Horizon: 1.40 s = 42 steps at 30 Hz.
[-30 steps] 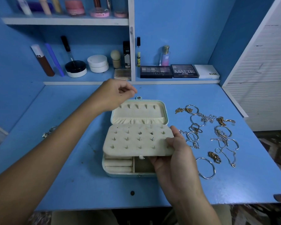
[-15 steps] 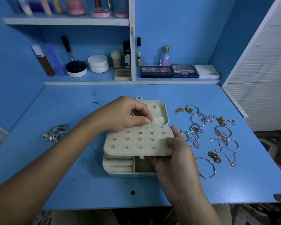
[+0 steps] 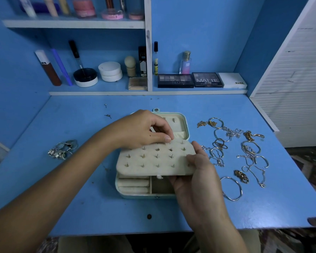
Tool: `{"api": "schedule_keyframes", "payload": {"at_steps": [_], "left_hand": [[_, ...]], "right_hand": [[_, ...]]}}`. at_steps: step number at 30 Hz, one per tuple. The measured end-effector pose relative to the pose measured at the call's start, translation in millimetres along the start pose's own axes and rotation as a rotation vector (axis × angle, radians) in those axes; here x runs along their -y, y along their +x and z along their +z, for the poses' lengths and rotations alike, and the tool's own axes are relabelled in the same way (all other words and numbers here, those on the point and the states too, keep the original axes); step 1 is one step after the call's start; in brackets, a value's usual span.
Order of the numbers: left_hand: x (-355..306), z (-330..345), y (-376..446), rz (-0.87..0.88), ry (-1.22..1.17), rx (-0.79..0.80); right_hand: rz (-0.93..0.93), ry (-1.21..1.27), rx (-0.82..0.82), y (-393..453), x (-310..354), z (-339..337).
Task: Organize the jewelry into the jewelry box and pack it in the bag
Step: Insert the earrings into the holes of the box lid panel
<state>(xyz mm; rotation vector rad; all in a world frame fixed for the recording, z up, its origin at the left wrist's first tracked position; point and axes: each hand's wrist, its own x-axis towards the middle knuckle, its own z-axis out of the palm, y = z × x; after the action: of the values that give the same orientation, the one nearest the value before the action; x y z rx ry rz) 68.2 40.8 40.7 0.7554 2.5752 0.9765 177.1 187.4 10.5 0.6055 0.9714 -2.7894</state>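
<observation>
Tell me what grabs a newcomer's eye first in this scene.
At the centre of the blue desk, an open jewelry box has its cream earring panel held up by the right hand, while the left hand pinches at the panel's top row. Right of it sprawls a tangle of bracelets and chains; a cluster of rings lies left.
</observation>
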Motion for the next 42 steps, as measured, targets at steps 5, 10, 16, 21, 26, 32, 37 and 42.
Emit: {"api": "schedule_keyframes", "payload": {"at_steps": [5, 10, 16, 21, 26, 32, 37, 42], "left_hand": [[-0.4, -0.3, -0.1, 0.005, -0.003, 0.006], [0.2, -0.2, 0.4, 0.015, -0.006, 0.014], [0.3, -0.3, 1.2, 0.014, 0.019, 0.022], [0.6, -1.0, 4.1, 0.007, 0.046, 0.036], [1.6, -0.4, 5.4, 0.007, 0.053, 0.052], [-1.5, -3.8, 5.8, -0.009, 0.093, 0.075], [-4.6, -5.1, 7.0, -0.016, 0.114, 0.060], [-6.5, -3.0, 8.2, -0.048, 0.136, 0.088]], "right_hand": [[0.000, 0.005, 0.002, -0.1, 0.0, 0.4], [-0.009, -0.015, -0.005, -1.2, 0.4, 2.2], [-0.011, -0.027, -0.014, -2.1, 0.7, 1.9], [-0.010, -0.023, -0.012, -2.3, 0.4, 1.9], [-0.011, -0.012, -0.012, -1.6, 0.4, 1.5], [-0.001, -0.016, -0.016, -0.5, -0.2, 0.2], [-0.008, -0.016, -0.020, -0.3, -0.5, 1.5], [-0.011, -0.032, -0.011, -1.7, 0.4, 1.6]]}}
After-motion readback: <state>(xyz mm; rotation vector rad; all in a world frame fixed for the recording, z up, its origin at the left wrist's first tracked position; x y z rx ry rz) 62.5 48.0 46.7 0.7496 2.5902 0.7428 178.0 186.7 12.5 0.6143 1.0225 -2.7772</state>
